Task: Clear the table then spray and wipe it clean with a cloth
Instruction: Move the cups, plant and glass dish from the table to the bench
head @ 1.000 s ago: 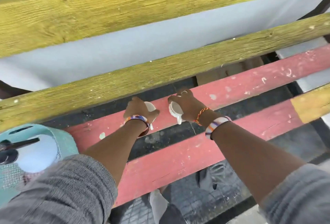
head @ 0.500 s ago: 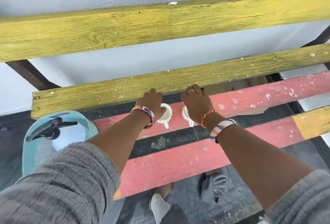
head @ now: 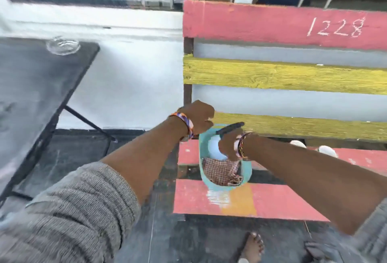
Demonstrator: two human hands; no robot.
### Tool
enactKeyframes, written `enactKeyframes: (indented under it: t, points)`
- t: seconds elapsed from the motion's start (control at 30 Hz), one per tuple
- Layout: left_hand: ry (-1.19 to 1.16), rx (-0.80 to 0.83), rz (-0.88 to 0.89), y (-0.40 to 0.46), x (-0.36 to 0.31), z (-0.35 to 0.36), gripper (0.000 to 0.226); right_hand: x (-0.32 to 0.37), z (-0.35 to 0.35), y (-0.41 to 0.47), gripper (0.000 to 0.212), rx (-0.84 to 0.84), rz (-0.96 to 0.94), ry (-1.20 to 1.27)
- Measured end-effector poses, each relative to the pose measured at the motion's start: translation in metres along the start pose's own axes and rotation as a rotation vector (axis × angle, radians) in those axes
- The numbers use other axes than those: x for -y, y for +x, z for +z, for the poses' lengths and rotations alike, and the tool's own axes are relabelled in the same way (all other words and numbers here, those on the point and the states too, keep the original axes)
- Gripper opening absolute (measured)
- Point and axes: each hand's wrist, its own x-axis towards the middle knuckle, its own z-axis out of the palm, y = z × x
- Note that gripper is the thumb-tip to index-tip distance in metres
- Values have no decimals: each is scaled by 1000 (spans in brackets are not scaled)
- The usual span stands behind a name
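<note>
While the right hand reaches down into the turquoise plastic basket, its fingers are curled around the neck of the white spray bottle with the dark trigger head, and I judge that it is gripping it. The left hand hovers just above the far rim of the basket, the fingers folded loosely inward; it holds nothing that I can see (whether it touches the rim I cannot tell).

Inside the basket, at its near end, lies a crumpled checkered cloth in red-brown and white, just beside the bottle. The basket stands on the left end of a slatted wooden bench painted pink and yellow, on its seat. Further along the seat, toward the back edge, two white cups stand close together, partly hidden behind the right forearm.

To the left, well apart from the bench, is the dark metal mesh table. A clear glass ashtray rests near its far right corner, so clearing seems not yet complete.

The step in hand appears to be fetching the cleaning things. The next move calls for lifting the bottle straight up out of the basket, taking the cloth with the free hand, and carrying both to the table; the ashtray should probably come off before spraying.
</note>
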Motion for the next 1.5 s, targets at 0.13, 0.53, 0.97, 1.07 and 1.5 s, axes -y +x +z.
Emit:
enactKeyframes:
  t: [0.13,0.53,0.97,1.07,1.5]
  points:
    - [24,-163,-155,-75,85,-41,29,73,-102,25,19,-217,-105,29]
    - [52,-428,-591,-222,296,-120,36,190,-294,118,23,-719,-164,420]
    - [-79,-372,-563,-165,484,-169,43,194,-445,302,68,-782,375,956]
    - [-128,-373,-544,-158,514,-171,42,195,-458,326,59,-694,438,960]
    - [-87,-736,-1164,-270,724,-232,108,269,-510,323,25,-890,813,1125]
